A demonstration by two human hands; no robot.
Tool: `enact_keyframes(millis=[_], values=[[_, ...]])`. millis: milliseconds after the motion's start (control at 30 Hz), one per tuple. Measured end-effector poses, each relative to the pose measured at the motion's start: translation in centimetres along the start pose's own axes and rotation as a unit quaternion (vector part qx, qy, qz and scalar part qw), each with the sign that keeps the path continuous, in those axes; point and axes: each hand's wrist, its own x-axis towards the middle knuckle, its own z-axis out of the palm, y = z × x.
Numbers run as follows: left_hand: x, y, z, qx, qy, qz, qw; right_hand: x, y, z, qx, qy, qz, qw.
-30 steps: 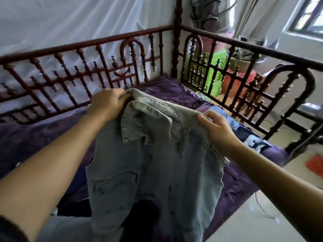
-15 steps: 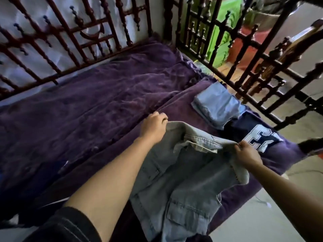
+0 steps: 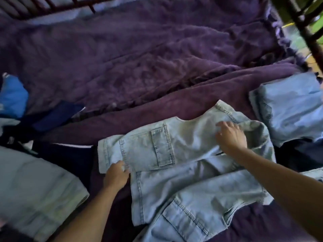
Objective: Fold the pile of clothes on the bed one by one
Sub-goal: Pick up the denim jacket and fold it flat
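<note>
A pale denim shirt (image 3: 183,165) lies spread on the purple bedspread (image 3: 139,58), chest pockets facing up. My left hand (image 3: 116,175) pinches the shirt's hem edge at its left side. My right hand (image 3: 230,137) lies flat on the cloth near the collar, fingers spread. A folded light-blue garment (image 3: 288,109) sits to the right, on top of a dark navy garment (image 3: 304,154). At the left lies a pile of clothes: a bright blue piece (image 3: 13,96), dark navy cloth (image 3: 56,116) and a pale piece (image 3: 35,189).
The dark red wooden bed rail (image 3: 304,27) runs along the upper right corner, another rail (image 3: 52,4) along the top left. The far half of the bed shows only wrinkled purple cover.
The shirt went from held up in the air by its shoulders to lying on the bed. My left hand moved to its hem, my right hand flattened on it. The view tilted down.
</note>
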Motion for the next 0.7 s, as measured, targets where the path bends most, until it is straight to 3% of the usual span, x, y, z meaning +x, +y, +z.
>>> enact_keyframes(millis=[100,200,333,467,533,600,633,700], values=[[3.1,-3.4,-0.2,-0.027,0.064,-0.077,0.995,4.3,-6.4,2.3,0.027,-0.045,-0.078,0.996],[7.1,-6.1,-1.2,-0.135,0.125,-0.136,0.973,8.3,-10.9,5.5,0.03,-0.074,-0.115,0.99],[10.2,-6.6,-1.2,-0.319,0.114,-0.158,0.927,10.2,-13.5,8.9,-0.014,-0.142,-0.104,0.984],[7.1,-3.5,0.9,-0.36,0.153,-0.069,0.918,8.8,-12.0,8.7,-0.013,-0.021,-0.087,0.996],[4.5,-2.1,2.4,-0.402,0.08,-0.019,0.912,8.5,-10.0,7.0,-0.013,0.023,-0.054,0.998],[2.8,-1.9,3.8,-0.443,-0.064,-0.014,0.894,8.6,-7.7,5.3,-0.032,0.014,-0.011,0.999],[2.7,-2.2,4.1,-0.434,-0.082,-0.021,0.897,8.7,-6.7,4.7,-0.046,0.0,-0.001,0.999],[4.1,-3.2,3.9,-0.382,0.003,-0.037,0.924,8.6,-5.4,4.0,-0.061,-0.028,-0.008,0.998]])
